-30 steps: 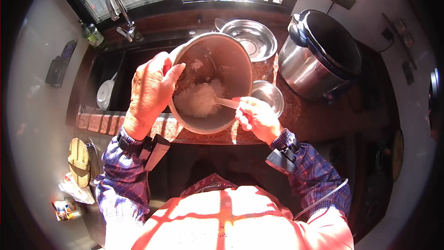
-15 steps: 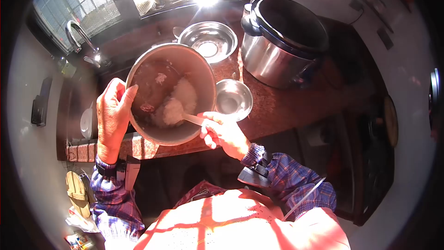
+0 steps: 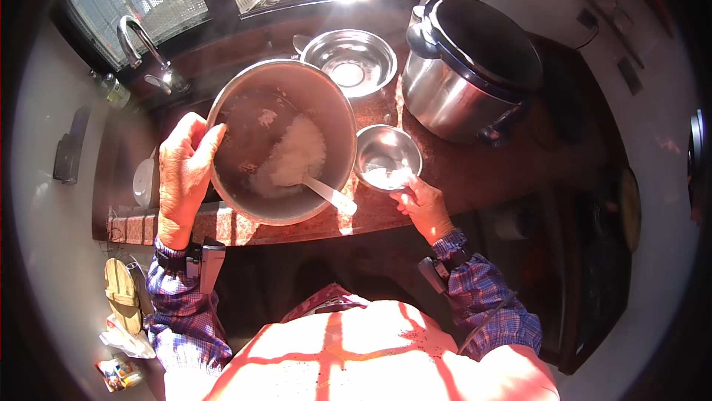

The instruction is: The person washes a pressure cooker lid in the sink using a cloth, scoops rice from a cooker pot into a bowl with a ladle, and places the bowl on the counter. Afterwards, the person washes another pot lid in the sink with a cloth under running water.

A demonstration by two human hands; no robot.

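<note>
My left hand (image 3: 185, 175) grips the left rim of a tilted cooking pot (image 3: 241, 108), thumb over its edge. White cooked rice (image 3: 300, 150) is heaped inside, with some stuck bits on the inner wall. A pale rice spoon (image 3: 331, 195) rests in the rice, its handle lying over the near rim, held by no hand. My right hand (image 3: 430, 210) pinches the near edge of a small steel bowl (image 3: 387, 150) to the right of the pot. I see no food in the bowl, though glare covers part of it.
A wider steel bowl (image 3: 326, 51) stands behind the pot. At the back right is a large steel cooker (image 3: 445, 93) with a dark rim. A tap (image 3: 141, 41) rises at the left by the window. The counter's front edge (image 3: 237, 232) runs below the pot.
My right hand has let go of the rice spoon, leaving it in the pot, and has moved right to take hold of the small bowl. My left hand still holds the pot.
</note>
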